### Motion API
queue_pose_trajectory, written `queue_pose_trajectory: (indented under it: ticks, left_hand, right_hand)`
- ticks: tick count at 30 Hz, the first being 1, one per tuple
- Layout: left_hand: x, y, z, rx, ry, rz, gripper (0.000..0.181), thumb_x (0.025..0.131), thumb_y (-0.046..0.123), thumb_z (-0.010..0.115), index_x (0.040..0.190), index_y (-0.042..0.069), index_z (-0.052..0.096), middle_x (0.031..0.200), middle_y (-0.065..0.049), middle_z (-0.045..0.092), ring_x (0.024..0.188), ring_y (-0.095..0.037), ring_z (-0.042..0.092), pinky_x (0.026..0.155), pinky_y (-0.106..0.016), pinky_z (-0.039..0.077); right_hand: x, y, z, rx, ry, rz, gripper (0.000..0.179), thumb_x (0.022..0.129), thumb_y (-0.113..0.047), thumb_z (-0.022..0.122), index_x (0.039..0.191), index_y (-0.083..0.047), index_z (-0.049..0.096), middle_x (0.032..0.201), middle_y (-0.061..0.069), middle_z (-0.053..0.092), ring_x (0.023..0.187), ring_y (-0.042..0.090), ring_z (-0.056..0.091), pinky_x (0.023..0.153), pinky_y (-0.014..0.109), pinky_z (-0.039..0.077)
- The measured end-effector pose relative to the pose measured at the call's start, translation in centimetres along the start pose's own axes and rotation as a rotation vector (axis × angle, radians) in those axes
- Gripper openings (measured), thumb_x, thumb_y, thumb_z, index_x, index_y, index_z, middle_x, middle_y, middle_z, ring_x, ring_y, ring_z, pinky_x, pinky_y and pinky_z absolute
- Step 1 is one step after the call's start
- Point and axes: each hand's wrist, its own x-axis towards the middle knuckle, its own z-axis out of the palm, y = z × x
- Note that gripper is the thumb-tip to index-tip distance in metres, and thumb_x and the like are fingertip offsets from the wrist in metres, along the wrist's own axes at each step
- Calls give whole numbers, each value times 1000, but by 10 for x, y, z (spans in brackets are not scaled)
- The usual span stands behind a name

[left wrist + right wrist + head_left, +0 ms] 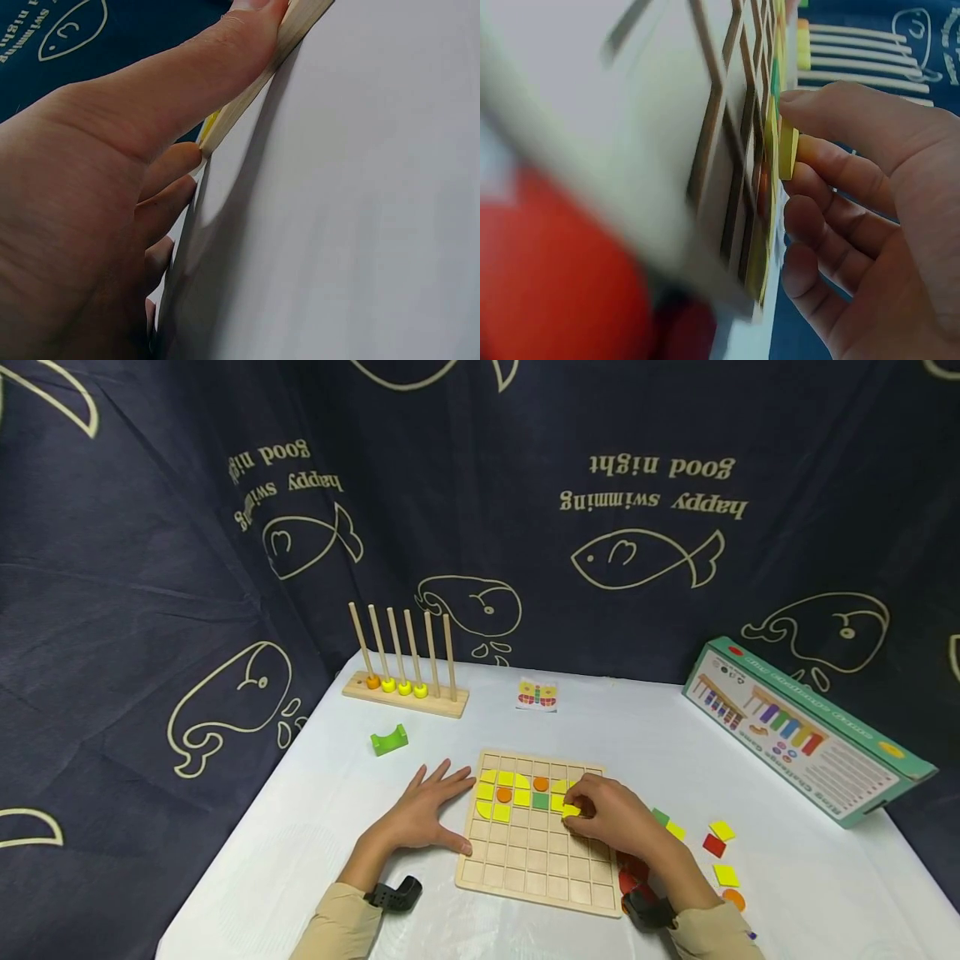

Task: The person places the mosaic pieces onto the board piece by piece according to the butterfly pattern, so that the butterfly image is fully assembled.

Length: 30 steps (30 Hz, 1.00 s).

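Note:
A square wooden grid board lies flat on the table, its upper rows partly filled with yellow pieces, orange discs and a green square. Spread along the board's left edge, my left hand touches it with thumb and fingertips. Over the upper right cells, my right hand pinches a yellow tile between thumb and index finger. In the right wrist view that tile stands close against the board, while the other fingers are loosely curled. The left wrist view shows the thumb on the board's wooden edge.
Loose yellow, red, green and orange pieces lie right of the board. Behind it are a small picture card, a pegged bead stand and a green curved block. A long game box stands at the right.

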Motion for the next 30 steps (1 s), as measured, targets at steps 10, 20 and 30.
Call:
queue_pose_trajectory:
  ticks: [10, 20, 30]
  left_hand:
    - [1, 1, 0, 1, -5, -5, 111, 57, 76, 73, 147, 20, 42, 155, 3, 29, 145, -28, 10, 114, -54, 1]
    - [1, 3, 0, 4, -15, -16, 111, 56, 76, 73, 147, 21, 42, 155, 5, 29, 145, -27, 9, 114, -52, 0]
    - [1, 1, -1, 14, -4, -8, 111, 57, 76, 73, 147, 19, 42, 155, 2, 30, 145, -29, 10, 114, -53, 0]
  right_hand:
    - [17, -21, 14, -15, -12, -35, 21, 77, -31, 79, 92, -21, 70, 80, -13, 55, 68, 7, 47, 62, 26, 42]
    - [3, -8, 5, -5, -13, 26, 21, 75, -28, 78, 91, -21, 67, 80, -13, 54, 69, 8, 47, 63, 27, 42]
    - [-13, 21, -18, 25, -39, 191, 25, 72, -25, 81, 94, -22, 69, 83, -10, 56, 74, 13, 49, 67, 30, 46]
